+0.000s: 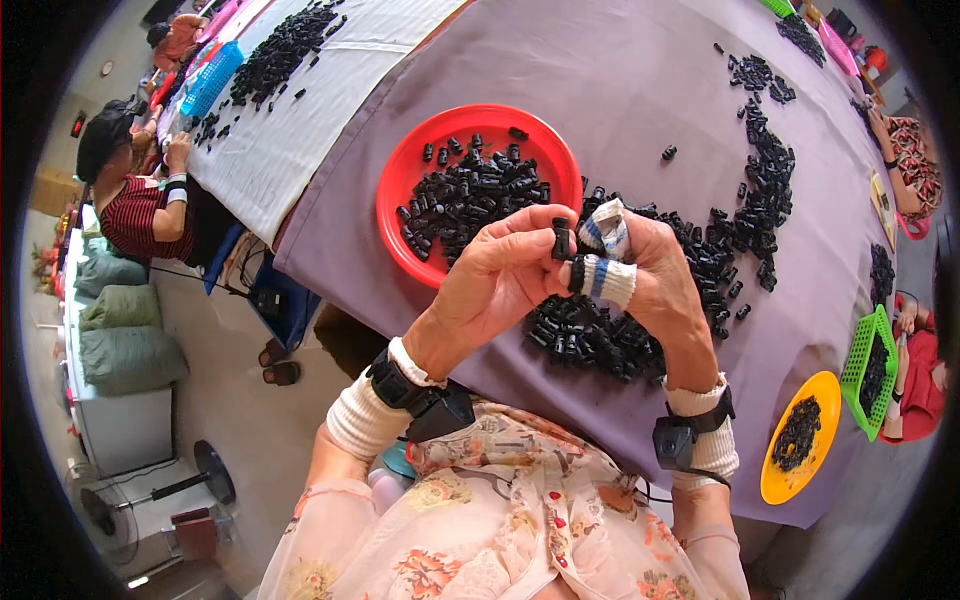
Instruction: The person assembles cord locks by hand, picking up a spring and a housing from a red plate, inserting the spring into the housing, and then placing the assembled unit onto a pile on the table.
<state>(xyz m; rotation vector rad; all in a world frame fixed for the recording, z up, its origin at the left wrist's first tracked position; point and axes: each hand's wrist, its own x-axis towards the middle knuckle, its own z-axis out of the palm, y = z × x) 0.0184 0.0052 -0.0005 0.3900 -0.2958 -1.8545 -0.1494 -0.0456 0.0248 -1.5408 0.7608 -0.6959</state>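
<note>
Between the thumb and fingers of my left hand [500, 262] stands a small black cylindrical plastic part [561, 238]. My right hand [655, 268] meets it from the right, fingers bent inward and partly wrapped in white-and-blue cloth finger covers [608, 281]. At its fingertips shows a dark bit; whether this is a second part I cannot tell. Under and beyond my hands a heap of similar black parts [600, 345] is spread on the cloth. Just past my left hand, a red round tray [395, 160] holds many more of them.
A mauve cloth [620, 90] covers the table. Black parts trail toward its far right [768, 170]. At right are a yellow plate [825, 400] and a green basket [858, 372]. Co-workers sit left [150, 215] and right. A blue basket [212, 78] stands far left.
</note>
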